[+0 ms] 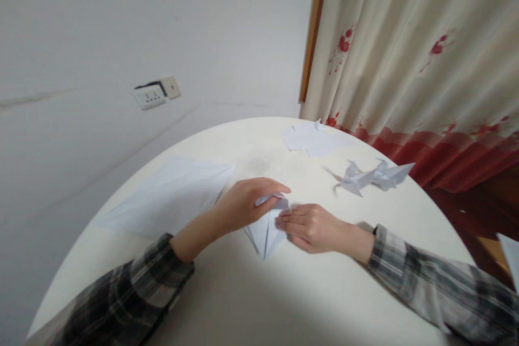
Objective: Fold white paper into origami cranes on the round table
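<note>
apparently, folded paper (271, 239) well inside table edge (243, 123)

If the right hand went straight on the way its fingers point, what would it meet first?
The folded paper, which the right hand seems to touch; beyond it, perhaps the left hand, though depth is unclear.

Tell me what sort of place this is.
Probably a room in a home: a flower-patterned curtain, a wall socket and a round white table suggest it.
</note>
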A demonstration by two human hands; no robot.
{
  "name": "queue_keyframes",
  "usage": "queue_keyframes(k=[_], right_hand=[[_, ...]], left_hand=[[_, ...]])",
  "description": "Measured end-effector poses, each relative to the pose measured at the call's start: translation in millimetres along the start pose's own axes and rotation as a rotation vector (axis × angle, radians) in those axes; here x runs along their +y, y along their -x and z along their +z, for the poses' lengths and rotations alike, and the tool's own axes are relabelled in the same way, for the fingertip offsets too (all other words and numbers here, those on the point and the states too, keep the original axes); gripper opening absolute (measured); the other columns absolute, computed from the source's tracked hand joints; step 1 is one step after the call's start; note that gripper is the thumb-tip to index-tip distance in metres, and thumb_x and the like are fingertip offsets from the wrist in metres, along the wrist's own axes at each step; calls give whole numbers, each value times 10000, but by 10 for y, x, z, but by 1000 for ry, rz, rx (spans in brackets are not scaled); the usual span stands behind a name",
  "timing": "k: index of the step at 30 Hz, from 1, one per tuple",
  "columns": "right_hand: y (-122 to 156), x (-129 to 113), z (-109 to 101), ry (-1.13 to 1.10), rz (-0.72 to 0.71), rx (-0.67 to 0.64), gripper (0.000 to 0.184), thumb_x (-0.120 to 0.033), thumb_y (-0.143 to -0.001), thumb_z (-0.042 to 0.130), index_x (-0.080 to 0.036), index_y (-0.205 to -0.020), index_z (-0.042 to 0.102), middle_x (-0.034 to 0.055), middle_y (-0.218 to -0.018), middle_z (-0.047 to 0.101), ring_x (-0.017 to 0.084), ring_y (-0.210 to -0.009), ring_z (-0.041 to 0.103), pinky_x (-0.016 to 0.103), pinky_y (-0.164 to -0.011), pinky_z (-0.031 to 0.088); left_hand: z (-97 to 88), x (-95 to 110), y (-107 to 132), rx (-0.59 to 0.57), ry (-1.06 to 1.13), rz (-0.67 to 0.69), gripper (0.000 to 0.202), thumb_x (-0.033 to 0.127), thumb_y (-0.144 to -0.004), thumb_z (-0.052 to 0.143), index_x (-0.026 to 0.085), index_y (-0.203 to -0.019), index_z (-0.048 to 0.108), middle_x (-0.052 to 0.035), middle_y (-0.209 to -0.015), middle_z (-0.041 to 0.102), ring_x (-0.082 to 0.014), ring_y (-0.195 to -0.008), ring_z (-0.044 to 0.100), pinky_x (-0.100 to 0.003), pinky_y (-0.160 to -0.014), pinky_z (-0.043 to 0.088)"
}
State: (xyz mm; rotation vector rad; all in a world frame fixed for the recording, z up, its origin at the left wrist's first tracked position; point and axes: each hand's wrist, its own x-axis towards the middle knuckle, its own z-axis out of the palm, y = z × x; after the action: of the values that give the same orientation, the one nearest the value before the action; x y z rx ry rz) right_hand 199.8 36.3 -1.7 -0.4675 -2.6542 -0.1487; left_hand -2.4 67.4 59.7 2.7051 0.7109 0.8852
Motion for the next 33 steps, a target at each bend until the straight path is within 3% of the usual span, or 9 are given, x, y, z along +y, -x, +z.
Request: queue_keyframes(k=[8, 16, 22, 27, 33], right_hand=[[-8, 0, -4, -6, 3, -13, 227, -146, -874, 380, -133, -1010, 562, 108, -926, 665, 162, -912, 623, 318, -794, 514], [-8, -3, 1, -23, 9, -11, 235, -143, -869, 377, -132, -1008, 566, 99, -916, 667, 166, -942, 616, 333, -815, 517], [-19, -9, 1, -27, -1, -4, 242, -136, -860, 385, -126, -1022, 564, 107, -924, 670, 164, -968, 613, 329, -839, 515], [-26, -8, 8, -34, -4, 6, 238, -133, -856, 390, -121, -1019, 563, 107, -936, 672, 161, -995, 607, 318, -867, 508], [-27, -8, 7, -43, -4, -3, 248, -129, -857, 389, -112, -1031, 564, 109, -955, 668, 168, -1015, 600, 318, -874, 503]], left_hand=[[-7, 61, -23, -73, 36, -2, 225, 168, -833, 471, 227, -945, 656, 10, -950, 707, -126, -892, 650, -247, -816, 500], [-12, 63, -25, -40, 55, -82, 220, 167, -838, 448, 207, -926, 646, 5, -917, 705, -121, -855, 647, -219, -759, 496], [-3, 79, -50, 26, 151, -174, 213, 167, -858, 416, 189, -896, 624, -12, -911, 697, -121, -858, 641, -224, -777, 491], [63, 63, -37, 130, 272, -255, 59, 179, -850, 456, 180, -900, 486, -26, -883, 697, -127, -851, 650, -246, -758, 503], [128, 36, 1, 235, 203, -216, 125, 130, -829, 484, 199, -777, 393, -18, -871, 703, -116, -822, 660, -222, -695, 511]])
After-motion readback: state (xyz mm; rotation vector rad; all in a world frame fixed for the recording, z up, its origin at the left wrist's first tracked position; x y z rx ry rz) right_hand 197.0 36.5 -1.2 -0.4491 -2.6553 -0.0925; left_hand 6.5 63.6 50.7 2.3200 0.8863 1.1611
